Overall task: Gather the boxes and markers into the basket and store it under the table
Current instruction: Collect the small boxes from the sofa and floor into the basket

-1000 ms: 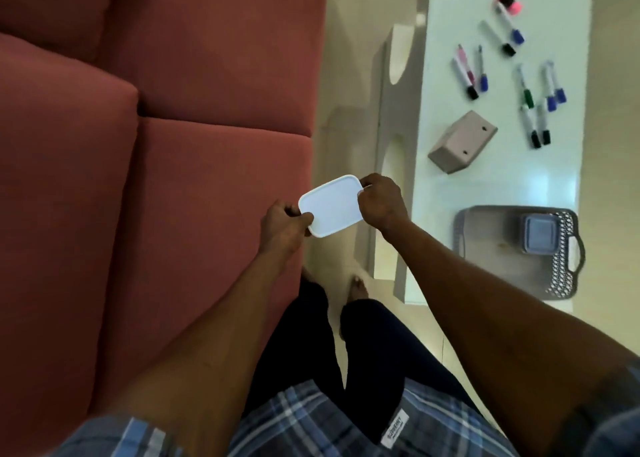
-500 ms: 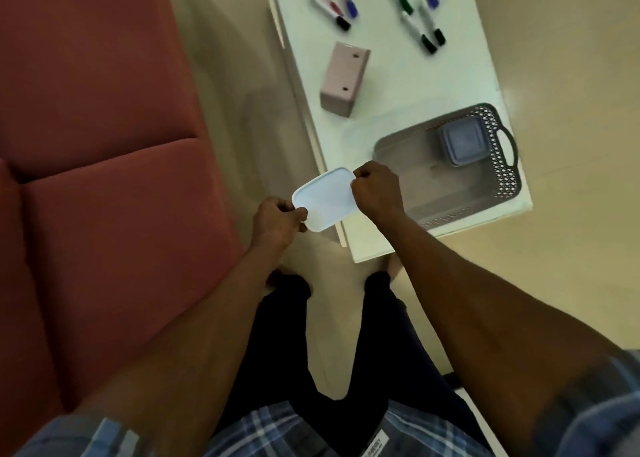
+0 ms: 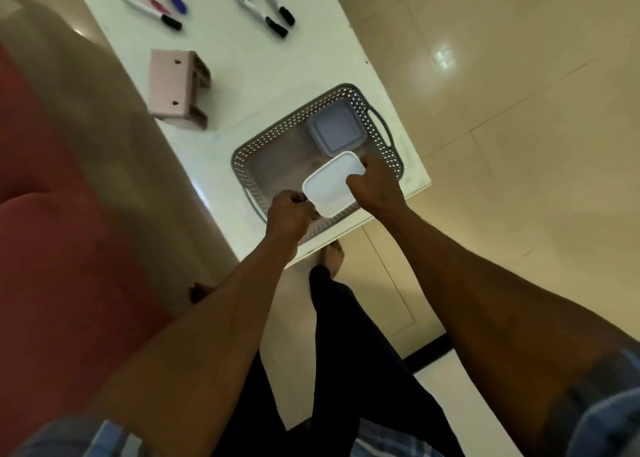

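2 hands hold a white box (image 3: 330,183) over the near end of the grey basket (image 3: 266,145): the left hand (image 3: 289,214) pinches its near corner, the right hand (image 3: 375,183) curls round its far edge. 1 bluish box (image 3: 336,131) already sits inside the basket, at the far end. A pink box (image 3: 175,87) stands on the white surface (image 3: 277,61) just beyond, with markers (image 3: 152,11) scattered farther out. A red sofa (image 3: 52,248) lies to the left.
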